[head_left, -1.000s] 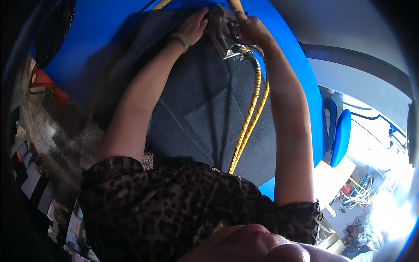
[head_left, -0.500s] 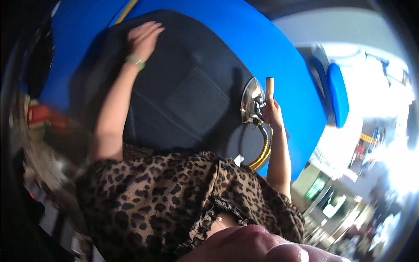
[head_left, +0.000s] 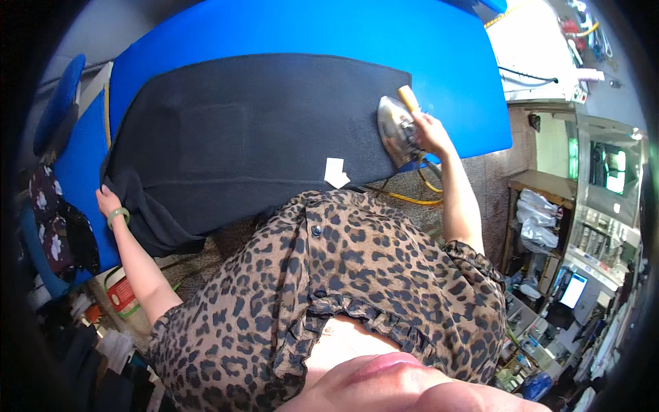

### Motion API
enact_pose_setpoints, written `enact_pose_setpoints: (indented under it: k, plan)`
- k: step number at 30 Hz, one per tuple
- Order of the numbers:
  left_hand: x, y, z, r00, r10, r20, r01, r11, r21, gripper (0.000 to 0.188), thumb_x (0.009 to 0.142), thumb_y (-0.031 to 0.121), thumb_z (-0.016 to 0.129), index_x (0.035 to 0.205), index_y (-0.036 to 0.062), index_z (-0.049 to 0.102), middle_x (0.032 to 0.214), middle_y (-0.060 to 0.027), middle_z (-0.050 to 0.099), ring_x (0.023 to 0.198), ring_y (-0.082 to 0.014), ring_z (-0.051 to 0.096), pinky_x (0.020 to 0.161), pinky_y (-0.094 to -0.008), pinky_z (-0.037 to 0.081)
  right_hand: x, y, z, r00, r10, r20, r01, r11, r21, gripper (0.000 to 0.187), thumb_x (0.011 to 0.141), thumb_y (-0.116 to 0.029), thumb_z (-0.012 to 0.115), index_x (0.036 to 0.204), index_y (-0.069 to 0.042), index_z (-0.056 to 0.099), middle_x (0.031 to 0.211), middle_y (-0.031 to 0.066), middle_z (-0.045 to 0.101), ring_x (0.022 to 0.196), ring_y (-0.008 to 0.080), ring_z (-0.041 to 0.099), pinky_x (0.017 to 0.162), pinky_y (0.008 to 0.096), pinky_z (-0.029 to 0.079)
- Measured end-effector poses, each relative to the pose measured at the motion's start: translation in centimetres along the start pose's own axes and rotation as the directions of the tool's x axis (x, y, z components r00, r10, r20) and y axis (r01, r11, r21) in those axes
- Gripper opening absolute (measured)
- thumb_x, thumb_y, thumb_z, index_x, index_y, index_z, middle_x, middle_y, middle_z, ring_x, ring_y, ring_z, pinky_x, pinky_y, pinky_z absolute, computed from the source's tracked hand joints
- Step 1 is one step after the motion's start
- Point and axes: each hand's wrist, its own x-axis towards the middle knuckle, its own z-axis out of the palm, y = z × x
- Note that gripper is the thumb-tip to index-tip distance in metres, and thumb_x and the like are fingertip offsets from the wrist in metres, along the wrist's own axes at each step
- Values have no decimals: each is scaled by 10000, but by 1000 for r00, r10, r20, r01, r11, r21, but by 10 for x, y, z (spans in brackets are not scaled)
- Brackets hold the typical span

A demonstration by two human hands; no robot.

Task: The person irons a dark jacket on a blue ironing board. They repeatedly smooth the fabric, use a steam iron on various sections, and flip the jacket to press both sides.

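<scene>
A black garment (head_left: 254, 117) lies spread over a blue padded ironing board (head_left: 288, 31), bunched into folds at its near left corner. White tags (head_left: 335, 172) rest at its near edge. My left hand (head_left: 108, 200), with a green bangle at the wrist, is closed on the garment's left edge beside the folds. At the right end of the cloth, my right hand (head_left: 431, 134) is wrapped round the handle of a metal steam iron (head_left: 394, 129). The iron's light wooden grip end points away from me. Its underside is hidden against the cloth.
A yellow and black cord (head_left: 412, 200) loops below the iron near my body. To the left stand a smaller blue padded board (head_left: 68, 96) and dark flowered fabric (head_left: 58, 213). On the right is a wooden shelf (head_left: 542, 184) with plastic bags (head_left: 535, 220).
My left hand, earlier open over the far part of the garment, has come to its near left edge and closed on the cloth. My right hand keeps hold of the iron. The view has turned.
</scene>
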Motion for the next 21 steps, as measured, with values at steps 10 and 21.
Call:
enact_pose_setpoints:
  k: [10, 21]
  plan:
    - [-43, 219, -117, 646, 277, 711, 189, 845, -501, 460, 819, 337, 644, 1040, -64, 598, 1037, -90, 620, 917, -149, 554, 844, -290, 419, -66, 77, -177, 877, 17, -479, 9, 999, 52, 517, 775, -511, 625, 929, -38, 486, 604, 39, 524, 468, 113, 488, 399, 254, 370]
    - [-208, 359, -241, -198, 820, 537, 253, 572, -780, 359, 804, 213, 674, 980, -73, 547, 849, -72, 612, 787, -97, 500, 733, -288, 451, -113, 1, 153, 873, -318, 371, 449, 821, -353, 313, 858, -79, 469, 1160, -28, 532, 1136, 194, 538, 1002, 299, 547, 879, 377, 438]
